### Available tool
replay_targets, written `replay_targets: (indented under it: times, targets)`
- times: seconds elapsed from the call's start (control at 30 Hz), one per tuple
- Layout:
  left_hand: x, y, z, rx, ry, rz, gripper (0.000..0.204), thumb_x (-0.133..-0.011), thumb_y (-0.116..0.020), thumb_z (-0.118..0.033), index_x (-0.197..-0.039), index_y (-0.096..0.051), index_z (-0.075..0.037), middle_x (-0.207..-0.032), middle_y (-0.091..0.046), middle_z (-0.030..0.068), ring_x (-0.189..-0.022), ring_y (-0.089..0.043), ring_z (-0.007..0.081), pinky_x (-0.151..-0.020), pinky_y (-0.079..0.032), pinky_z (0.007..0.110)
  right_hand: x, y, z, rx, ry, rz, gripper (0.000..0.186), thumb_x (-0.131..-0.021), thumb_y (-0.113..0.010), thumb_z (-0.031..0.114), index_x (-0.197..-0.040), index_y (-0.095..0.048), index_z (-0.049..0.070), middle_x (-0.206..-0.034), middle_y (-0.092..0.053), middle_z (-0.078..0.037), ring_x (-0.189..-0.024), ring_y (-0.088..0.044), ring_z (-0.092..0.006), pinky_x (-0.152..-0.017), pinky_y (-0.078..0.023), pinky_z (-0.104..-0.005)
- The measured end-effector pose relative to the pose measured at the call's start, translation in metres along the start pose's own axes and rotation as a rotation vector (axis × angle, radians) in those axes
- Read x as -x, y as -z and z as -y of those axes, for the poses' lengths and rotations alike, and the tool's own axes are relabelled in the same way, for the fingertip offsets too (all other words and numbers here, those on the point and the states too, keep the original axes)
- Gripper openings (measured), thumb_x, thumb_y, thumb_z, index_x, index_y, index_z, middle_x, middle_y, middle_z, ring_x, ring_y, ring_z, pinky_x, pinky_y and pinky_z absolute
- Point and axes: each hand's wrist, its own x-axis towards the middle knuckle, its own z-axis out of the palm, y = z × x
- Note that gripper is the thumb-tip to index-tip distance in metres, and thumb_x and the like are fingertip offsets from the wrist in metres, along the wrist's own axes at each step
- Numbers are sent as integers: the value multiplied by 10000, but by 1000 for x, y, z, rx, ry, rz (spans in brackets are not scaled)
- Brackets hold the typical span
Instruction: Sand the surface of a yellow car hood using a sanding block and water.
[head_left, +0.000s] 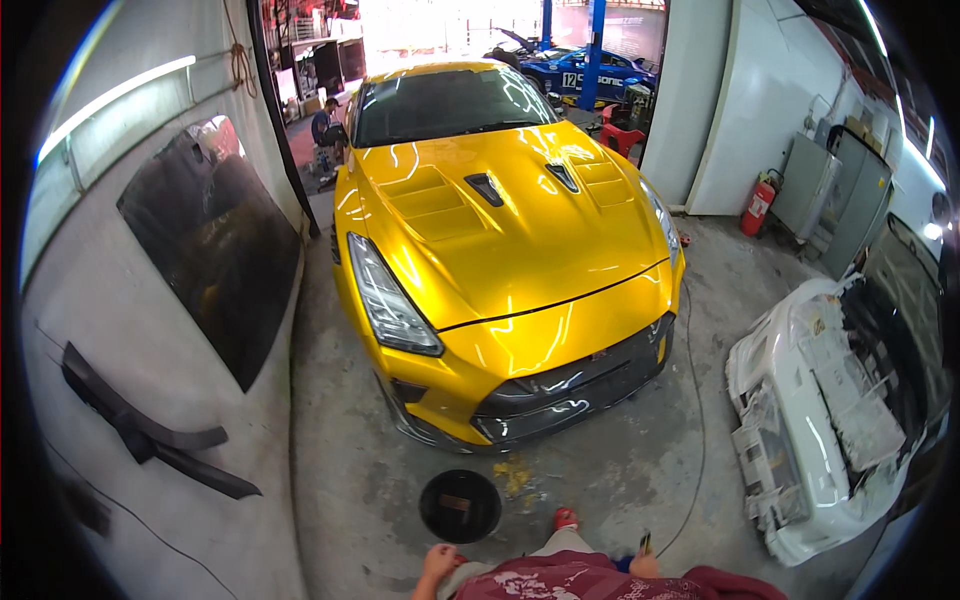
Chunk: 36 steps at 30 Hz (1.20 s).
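Observation:
A glossy yellow car (pixel 530 240) stands nose toward me, its dark front bumper lip low over the floor. At the lower edge, my left hand (pixel 438 563) hangs beside my body with its fingers curled; what they hold, if anything, is too small to make out. It is nearest to a round black bucket (pixel 430 505) on the floor, with a brownish block-like thing in it. Lower right, my right hand (pixel 645 567) is closed around a small dark object with a yellow-green part (pixel 646 543). Something blue (pixel 625 563) shows next to that hand.
Yellow scraps (pixel 514 476) lie beside the bucket. A cable (pixel 694 440) runs along the floor to the right. A white car body part (pixel 805 430) stands at right, near a red fire extinguisher (pixel 757 206). Dark panels (pixel 225 250) hang left. A person (pixel 327 125) sits behind the car.

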Motion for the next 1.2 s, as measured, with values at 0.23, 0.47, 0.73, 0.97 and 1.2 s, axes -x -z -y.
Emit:
replay_targets:
  times: [0.23,0.47,0.73,0.97,1.2]
  targets:
    - [50,92,29,758,233,177,520,-938,-652,-408,-1318,-485,-96,-1147,-634,111,-1099,-614,281,-881,-538,499,112,-53,274,-354,596,14,427,-1004,-452,358,-1245,-566,25,-1163,-623,-284,-1095,-581,-469,-931,-464,-491]
    - [63,142,-7,1430,34,158,688,-931,-544,-606,-1393,-460,-104,-1267,-603,149,-1175,-580,336,-1031,-432,557,308,-102,390,-478,865,844,608,-992,-437,555,-1143,-621,-5,-960,-680,-249,-943,-658,-409,-838,-497,-436]
    - [40,205,59,1216,-89,-48,585,-985,-518,-504,-1208,-601,30,-1116,-670,157,-991,-658,248,-899,-526,379,331,-132,481,1,1009,1116,669,-975,-381,624,-1057,-678,31,-970,-689,-245,-998,-646,-428,-869,-498,-443]
    - [34,298,18,767,72,-163,557,-921,-623,-462,-1125,-670,54,-1000,-704,185,-974,-661,208,-807,-523,360,366,-160,547,-3,855,1417,726,-978,-395,638,-743,-675,10,-674,-637,-100,-655,-631,-245,-677,-510,-369]
    - [-84,390,25,311,85,171,459,-927,-663,-424,-1090,-681,5,-959,-706,72,-829,-670,163,-745,-532,307,363,-239,611,203,899,1380,782,-984,-377,636,-604,-642,6,-614,-627,-89,-624,-620,-209,-651,-500,-351]
